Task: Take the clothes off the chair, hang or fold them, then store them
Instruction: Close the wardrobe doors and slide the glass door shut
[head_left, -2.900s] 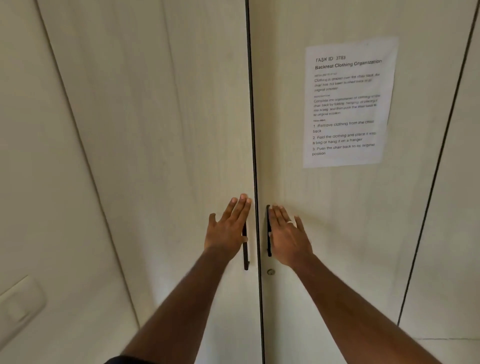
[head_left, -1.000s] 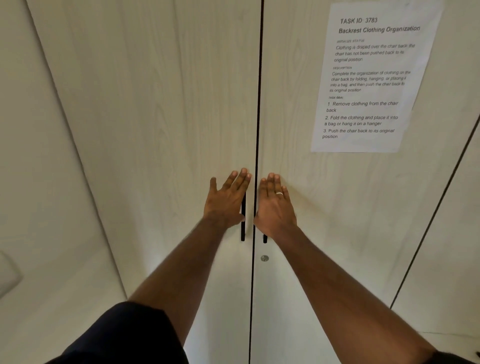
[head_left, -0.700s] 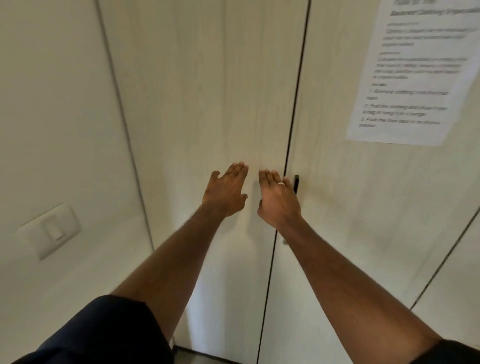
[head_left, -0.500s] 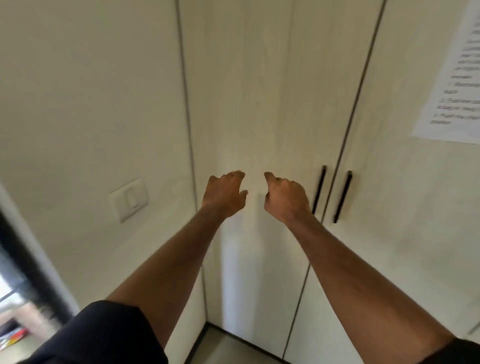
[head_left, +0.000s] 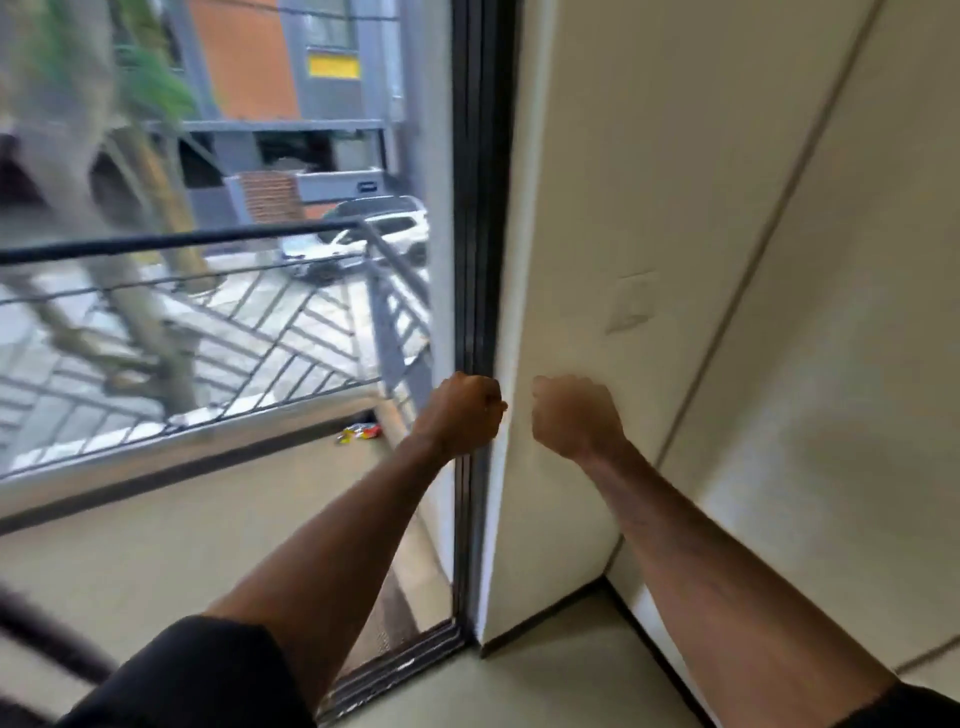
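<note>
Both fists hang in open air at mid-frame, the left hand (head_left: 462, 413) before the dark window frame (head_left: 480, 260), the right hand (head_left: 574, 415) before the pale wall (head_left: 623, 182). That wall and the cabinet panel (head_left: 857, 312) close off the right half. Glass and a balcony railing (head_left: 182, 241) bar the left. Bare floor (head_left: 545, 686) lies open below.

Black window frame (head_left: 480, 208), balcony railing (head_left: 208, 241), white car (head_left: 358, 244), wall switch (head_left: 631, 301), cream wall (head_left: 649, 130)
</note>
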